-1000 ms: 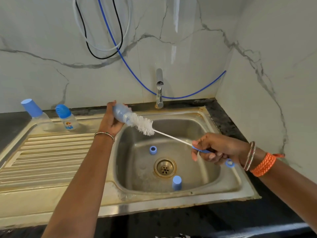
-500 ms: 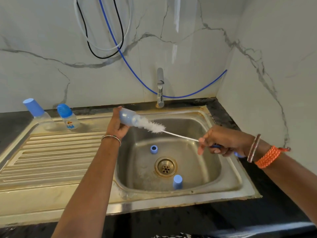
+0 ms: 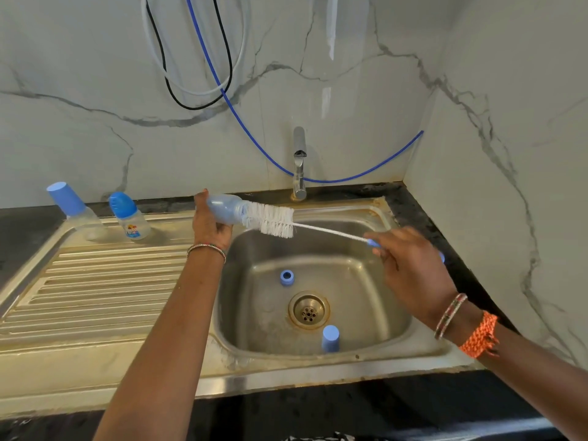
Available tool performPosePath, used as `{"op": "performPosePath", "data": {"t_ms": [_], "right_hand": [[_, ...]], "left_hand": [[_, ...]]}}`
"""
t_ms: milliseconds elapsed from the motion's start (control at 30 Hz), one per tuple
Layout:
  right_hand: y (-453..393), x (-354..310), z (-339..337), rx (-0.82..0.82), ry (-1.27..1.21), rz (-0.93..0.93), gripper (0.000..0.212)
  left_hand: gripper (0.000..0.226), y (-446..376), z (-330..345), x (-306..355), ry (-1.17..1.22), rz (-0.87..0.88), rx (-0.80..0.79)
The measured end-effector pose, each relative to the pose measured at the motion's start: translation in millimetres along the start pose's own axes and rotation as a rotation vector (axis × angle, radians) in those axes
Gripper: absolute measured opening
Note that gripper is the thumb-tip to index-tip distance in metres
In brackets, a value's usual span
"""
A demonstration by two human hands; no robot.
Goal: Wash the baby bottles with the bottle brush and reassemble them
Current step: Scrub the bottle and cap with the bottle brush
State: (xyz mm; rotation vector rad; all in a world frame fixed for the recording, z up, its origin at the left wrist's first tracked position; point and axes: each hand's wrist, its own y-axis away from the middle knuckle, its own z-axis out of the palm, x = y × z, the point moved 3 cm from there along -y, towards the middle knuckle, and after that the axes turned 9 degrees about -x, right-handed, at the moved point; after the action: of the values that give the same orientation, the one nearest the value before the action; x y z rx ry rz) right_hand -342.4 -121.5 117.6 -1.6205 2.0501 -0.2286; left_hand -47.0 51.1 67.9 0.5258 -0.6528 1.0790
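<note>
Bristly white brush (image 3: pixel 274 221) at translucent bottle (image 3: pixel 226 210)

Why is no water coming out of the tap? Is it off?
Off, it seems. No stream falls from the tap, and the sink below holds no pooled water.

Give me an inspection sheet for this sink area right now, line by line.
Surface: steel sink with drainboard, basin looks dry.
Job's things: open bottle with brush at its mouth; ring and cap in the basin; two capped bottles on the drainboard.
Clutter: nothing seen.
Grippers: left hand holds the bottle; right hand holds the brush handle.
Cables: blue, black and white lines hang on the wall.
Surroundings: tap, no water seen running; marble-look walls.
</note>
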Motion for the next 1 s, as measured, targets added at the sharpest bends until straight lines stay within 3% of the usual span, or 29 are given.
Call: {"op": "performPosePath", "data": {"t_ms": [67,167,233,300,333,400,500,533,633,733,800,867,967,1000], "right_hand": [[4,-6,8,-0.272,-0.482,0.293,0.017],[17,-15,24,-0.851,-1.215,0.743,0.027],[19,-18,20,-1.03,-1.449,0.802,0.029],[16,-16,15,-1.067,-1.405,0.792,0.039],[14,-13,15,-1.028,-1.288,0.767,0.037],[7,0,12,-0.813,-0.869,0.627,0.025],[-5,16,-2,-0.289,0.101,0.234,0.014],[-7,17,-6,-0.137,0.228,0.129,0.015],[-15,21,-14,0.14,0.283,-0.078,0.021],[-23,21,-14,0.206,0.408,-0.167,0.021],[-26,23,-18,0.209,0.328,-0.143,0.018],[-33,26,-19,-0.025,0.101,0.03,0.012],[-30,32,-6,-0.801,-0.595,0.474,0.024],[-27,32,-5,-0.912,-0.771,0.565,0.028]], "left_hand": [[0.021,1,5,2,0.034,0.042,-0.04],[0.016,6,9,6,0.097,0.07,-0.12],[0.015,8,9,9,0.151,0.069,-0.213],[0.042,8,8,13,0.243,0.089,-0.321],[0.053,9,6,14,0.288,0.097,-0.366],[0.054,14,2,16,0.268,0.069,-0.384],[0.059,19,-3,7,0.21,-0.101,-0.272],[0.061,18,-5,2,0.189,-0.165,-0.221],[0.054,12,-8,-9,0.078,-0.238,-0.058],[0.056,6,-8,-17,0.024,-0.271,0.028],[0.047,4,-7,-17,0.019,-0.261,0.03],[0.034,2,-5,-14,0.021,-0.222,-0.031],[0.023,2,-6,-12,-0.003,-0.224,-0.109],[0.026,2,-9,-13,0.002,-0.221,-0.096]]}}
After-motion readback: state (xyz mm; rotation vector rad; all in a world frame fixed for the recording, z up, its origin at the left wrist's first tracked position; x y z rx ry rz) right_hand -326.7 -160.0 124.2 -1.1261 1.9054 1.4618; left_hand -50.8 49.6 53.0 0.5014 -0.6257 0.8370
